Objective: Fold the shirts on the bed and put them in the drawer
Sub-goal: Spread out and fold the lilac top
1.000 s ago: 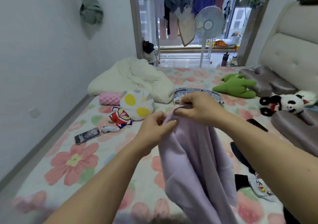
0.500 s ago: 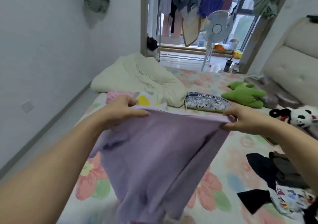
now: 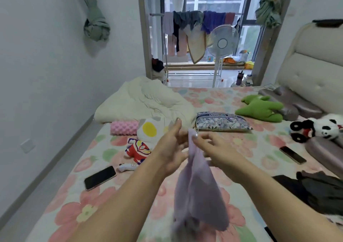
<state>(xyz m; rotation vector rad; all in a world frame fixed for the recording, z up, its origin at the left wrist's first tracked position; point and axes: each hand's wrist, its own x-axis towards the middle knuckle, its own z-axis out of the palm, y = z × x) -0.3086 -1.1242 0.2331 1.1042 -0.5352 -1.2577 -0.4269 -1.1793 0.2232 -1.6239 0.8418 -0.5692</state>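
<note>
Strewn with plush toys, two phones and a cream quilt (image 3: 144, 100), the floral-sheeted bed (image 3: 79, 210) fills a room that opens onto a laundry rack. Above its middle hangs a lilac shirt (image 3: 196, 191), its top edge pinched by the right hand (image 3: 209, 149). Close beside it, the left hand (image 3: 170, 149) has fingers spread; whether it grips the cloth cannot be told.
</note>
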